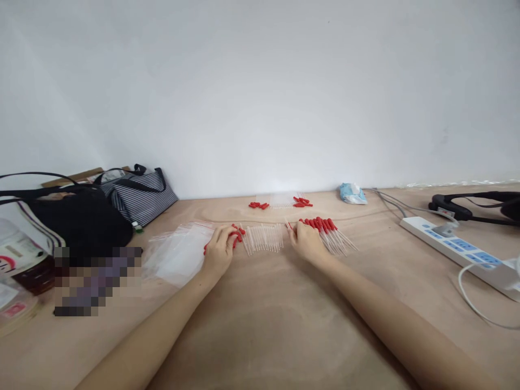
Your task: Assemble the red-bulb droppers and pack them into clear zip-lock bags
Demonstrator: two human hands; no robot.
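On the wooden table [260,314], my left hand [219,250] rests with fingers curled over small red caps [238,232], at the left end of a row of clear thin tubes [264,238]. My right hand [305,240] is curled at the row's right end, its fingertips pinched on something small that I cannot make out. Just right of that hand lies a fan of clear tubes with red caps fitted [329,230]. More loose red caps [303,202] and clear tubes lie further back near the wall.
A clear zip bag [176,252] lies left of my left hand. Black and striped bags [134,197] stand at the far left. A white power strip [459,249], cables and a black headset [475,206] sit at the right. A blue tissue pack [352,193] lies by the wall.
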